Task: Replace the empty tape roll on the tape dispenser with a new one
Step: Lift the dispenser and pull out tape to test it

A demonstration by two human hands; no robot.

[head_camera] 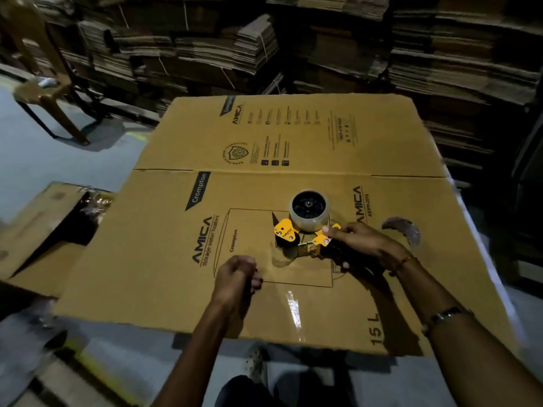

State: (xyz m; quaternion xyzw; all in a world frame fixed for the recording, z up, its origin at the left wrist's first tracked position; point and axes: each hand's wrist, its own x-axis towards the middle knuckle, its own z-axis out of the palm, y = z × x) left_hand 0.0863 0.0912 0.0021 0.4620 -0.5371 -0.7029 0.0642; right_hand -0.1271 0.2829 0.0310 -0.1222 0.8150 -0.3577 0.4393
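Black dispenser handle (338, 255) hidden under right hand (364, 245).

Dim indoor scene, lit from above; the flattened carton (264, 230) was the brightest surface. A strip of clear tape (293, 311) gave a white glare. Short shadows lay under both forearms. Wide-angle distortion bent the edges, where stacked cardboard (205, 48) was dark and blurred.

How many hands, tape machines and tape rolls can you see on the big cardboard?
Hands: 2, left hand and right hand
Tape dispenser: 1
Tape roll on the dispenser: 1
Empty roll core, lying at the right: 1
Total: 5
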